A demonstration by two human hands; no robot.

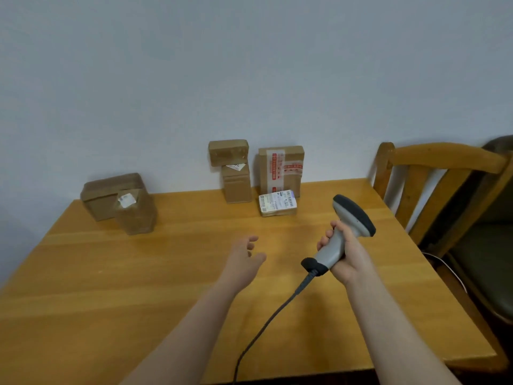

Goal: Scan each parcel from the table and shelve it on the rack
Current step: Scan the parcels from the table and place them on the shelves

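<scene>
Along table (111, 273) far edge: parcels (280, 170); mid-table, right hand (345, 254) holds scanner (354, 215).

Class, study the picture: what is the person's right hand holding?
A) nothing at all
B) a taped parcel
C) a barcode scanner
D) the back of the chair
C: the right hand grips the handle of the grey barcode scanner, while the left hand hovers open and holds nothing.

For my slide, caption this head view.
Right hand grips scanner, left hand open over table, parcels against wall.
</scene>
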